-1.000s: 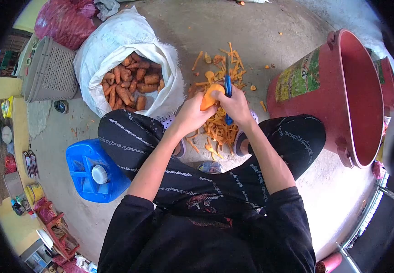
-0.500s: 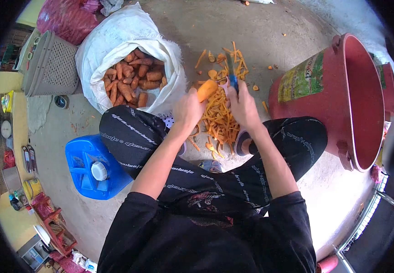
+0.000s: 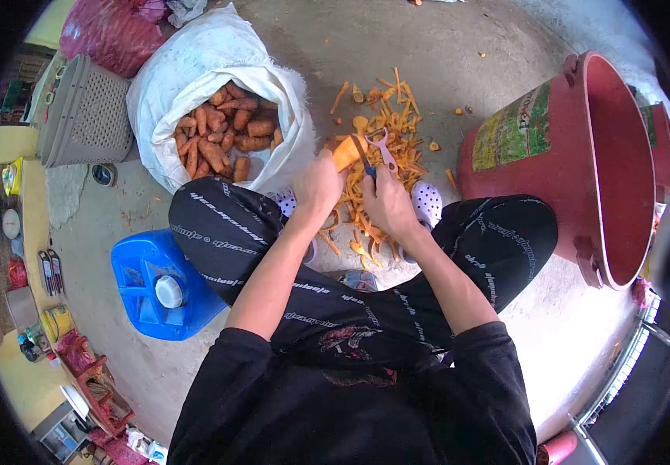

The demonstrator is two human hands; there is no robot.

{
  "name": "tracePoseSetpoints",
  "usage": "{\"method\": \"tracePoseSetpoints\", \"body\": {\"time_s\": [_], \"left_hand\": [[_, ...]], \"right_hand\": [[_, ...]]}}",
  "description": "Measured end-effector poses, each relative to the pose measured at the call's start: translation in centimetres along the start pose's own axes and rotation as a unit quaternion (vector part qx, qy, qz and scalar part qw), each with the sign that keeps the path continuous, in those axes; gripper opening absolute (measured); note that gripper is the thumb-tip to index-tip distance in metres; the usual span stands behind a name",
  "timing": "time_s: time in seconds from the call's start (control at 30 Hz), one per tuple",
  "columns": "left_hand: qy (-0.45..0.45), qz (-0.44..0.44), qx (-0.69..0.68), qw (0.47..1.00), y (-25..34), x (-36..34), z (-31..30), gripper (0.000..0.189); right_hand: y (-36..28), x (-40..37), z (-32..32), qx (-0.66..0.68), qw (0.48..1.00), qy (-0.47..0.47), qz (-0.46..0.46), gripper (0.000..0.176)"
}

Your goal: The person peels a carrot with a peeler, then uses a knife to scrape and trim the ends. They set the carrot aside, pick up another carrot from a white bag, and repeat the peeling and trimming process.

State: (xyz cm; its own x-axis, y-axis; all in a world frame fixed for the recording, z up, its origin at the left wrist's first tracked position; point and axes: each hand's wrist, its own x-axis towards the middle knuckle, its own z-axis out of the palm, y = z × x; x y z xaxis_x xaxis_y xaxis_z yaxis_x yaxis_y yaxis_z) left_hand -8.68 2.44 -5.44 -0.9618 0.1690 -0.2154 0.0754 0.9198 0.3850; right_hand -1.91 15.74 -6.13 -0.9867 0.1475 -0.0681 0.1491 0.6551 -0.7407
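My left hand point(image 3: 318, 187) is closed around a peeled orange carrot point(image 3: 349, 153), whose far end points up and to the right. In my right hand point(image 3: 389, 203) is a knife point(image 3: 360, 150) with a blue handle, its dark blade lying across the carrot's end. A pink peeler point(image 3: 385, 149) projects from the same hand, beside the knife; how the fingers hold it is hidden. Beneath both hands a heap of carrot peelings point(image 3: 403, 159) lies on the floor, with cut carrot ends among it.
A white sack point(image 3: 195, 70) of unpeeled carrots point(image 3: 230, 128) stands open at front left. To the left are a blue jerrycan point(image 3: 145, 267) and a grey perforated basket point(image 3: 95, 112). A large red tub point(image 3: 536, 155) leans on its side at the right, by my knee.
My right hand has moved left and toward me, bringing the knife blade from beyond the carrot onto its end. The carrot in my left hand has barely shifted.
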Motion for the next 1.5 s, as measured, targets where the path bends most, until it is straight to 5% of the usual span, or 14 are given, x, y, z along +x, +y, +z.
{"method": "tracePoseSetpoints", "body": {"time_s": [0.23, 0.4, 0.5, 0.63, 0.77, 0.97, 1.5], "left_hand": [[-0.015, 0.069, -0.011, 0.997, 0.1, -0.1, -1.4, 0.032], [-0.047, 0.084, -0.102, 0.990, 0.1, -0.5, -1.5, 0.035], [-0.042, 0.108, -0.195, 0.974, 0.4, -1.0, -2.3, 0.035], [-0.063, 0.099, -0.164, 0.979, 0.1, -0.9, -3.1, 0.033], [-0.079, 0.121, -0.143, 0.979, 0.2, -0.9, -3.9, 0.030], [-0.103, 0.137, -0.145, 0.974, 0.2, -1.6, -5.3, 0.038], [-0.185, 0.091, -0.161, 0.965, 0.1, -1.2, -5.8, 0.033]], "right_hand": [[-0.1, 3.3, -4.3, 0.114, 0.984, 0.017, 0.138, 0.028], [0.5, 3.7, -3.6, 0.099, 0.994, -0.017, 0.031, 0.040], [0.7, 4.2, -3.8, 0.204, 0.977, -0.045, 0.051, 0.039], [-0.7, 4.1, -7.2, 0.091, 0.990, -0.051, 0.090, 0.039], [-2.3, 3.2, -7.6, -0.155, 0.987, -0.030, -0.040, 0.069], [-1.8, 3.2, -7.1, -0.206, 0.974, -0.004, -0.095, 0.084], [-0.7, 2.9, -5.5, -0.235, 0.966, 0.020, -0.102, 0.085]]}}
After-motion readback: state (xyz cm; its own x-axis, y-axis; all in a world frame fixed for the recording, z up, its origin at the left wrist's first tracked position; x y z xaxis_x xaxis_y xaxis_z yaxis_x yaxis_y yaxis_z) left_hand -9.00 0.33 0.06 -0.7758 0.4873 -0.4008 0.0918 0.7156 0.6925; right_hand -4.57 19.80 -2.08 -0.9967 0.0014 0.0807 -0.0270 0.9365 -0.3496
